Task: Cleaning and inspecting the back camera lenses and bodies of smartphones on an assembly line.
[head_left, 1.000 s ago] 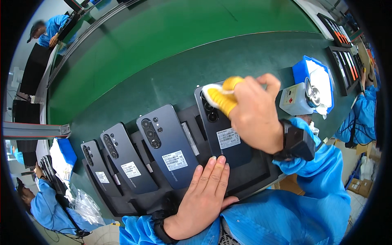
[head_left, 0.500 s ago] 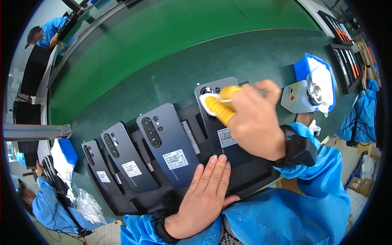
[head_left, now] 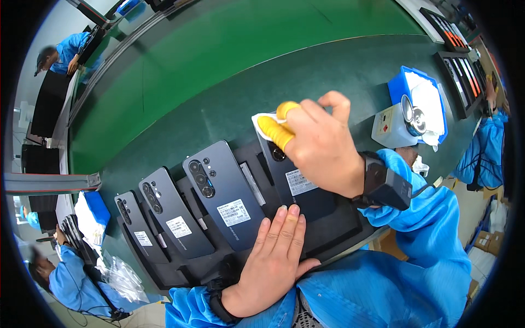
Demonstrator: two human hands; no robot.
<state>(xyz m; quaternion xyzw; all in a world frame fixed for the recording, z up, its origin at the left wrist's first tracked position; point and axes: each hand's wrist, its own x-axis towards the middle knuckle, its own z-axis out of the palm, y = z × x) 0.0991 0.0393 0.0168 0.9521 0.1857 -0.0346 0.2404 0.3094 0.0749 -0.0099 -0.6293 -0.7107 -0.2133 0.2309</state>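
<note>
My right hand [head_left: 325,147], with yellow finger cots on thumb and forefinger, pinches a small white wiping cloth [head_left: 256,123]. It presses the cloth on the upper left corner of the rightmost dark smartphone [head_left: 317,203], over its camera end. My left hand [head_left: 273,262] lies flat, fingers stretched, its fingertips on that phone's lower end. Three more dark smartphones lie back side up to the left: one [head_left: 224,183] beside it, then another [head_left: 176,205], then the leftmost [head_left: 139,223]. Each bears a white label. All rest in a black foam tray [head_left: 347,229].
At right stand a white bottle [head_left: 385,129] with a metal top and a blue bin [head_left: 401,90] of white cloths. Slotted trays [head_left: 459,82] lie beyond. Another blue bin [head_left: 95,206] and plastic bags [head_left: 123,277] are left. A green belt [head_left: 262,49] runs behind; co-workers sit both sides.
My right hand has moved left with the cloth, from the phone's camera area to its upper left corner. My left hand stays flat in nearly the same place. The view has shifted slightly.
</note>
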